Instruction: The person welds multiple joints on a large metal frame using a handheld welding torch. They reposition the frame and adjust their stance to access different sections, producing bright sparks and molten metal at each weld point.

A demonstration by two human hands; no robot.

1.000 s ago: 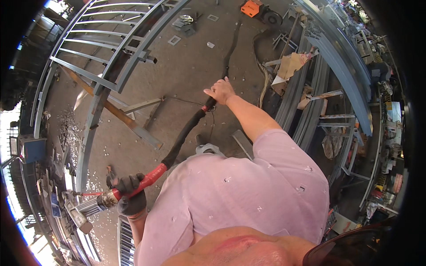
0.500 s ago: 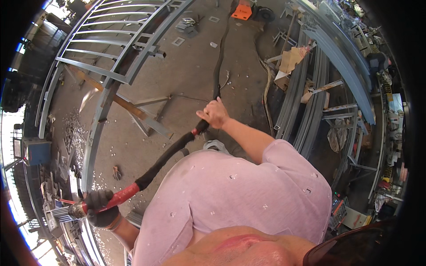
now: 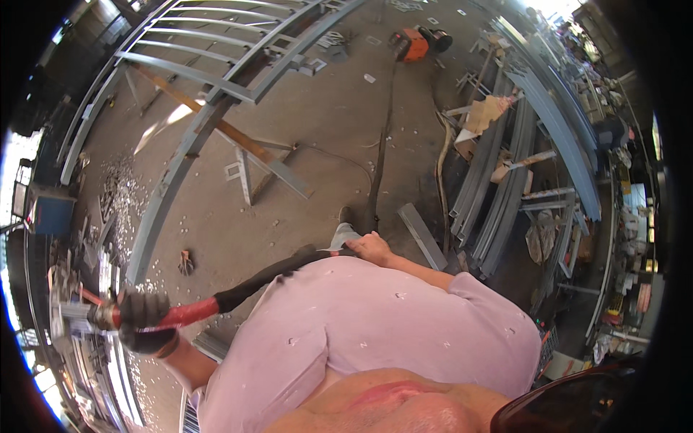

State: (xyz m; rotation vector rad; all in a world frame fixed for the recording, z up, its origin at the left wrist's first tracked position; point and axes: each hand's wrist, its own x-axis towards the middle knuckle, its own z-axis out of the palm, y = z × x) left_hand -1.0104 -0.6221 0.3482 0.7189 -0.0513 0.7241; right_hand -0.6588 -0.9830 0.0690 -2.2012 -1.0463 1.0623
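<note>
On my left hand (image 3: 144, 317) is a dark glove, its fingers wrapped round the red grip (image 3: 189, 314) at the end of a thick black-sleeved cable (image 3: 253, 285). The end beyond the grip, left of the glove, is blurred; its kind does not show. From the grip the cable runs up across my front to my bare right hand (image 3: 370, 249). That hand is closed on the cable beside a short red band, close to my shirt and above my shoe (image 3: 345, 214). Past the right hand the cable trails over the floor toward an orange machine (image 3: 411, 45).
A grey metal frame with bars (image 3: 216, 61) stands at the far left, with a brown-and-grey beam (image 3: 245, 144) by it. Long steel profiles (image 3: 498, 173) are stacked at the right. A lighter hose (image 3: 442, 155) and a loose glove (image 3: 186, 262) lie on the floor.
My right hand has come down and closer to my body with the cable. The left hand has shifted slightly left with the grip. The orange machine and surroundings appear shifted in view.
</note>
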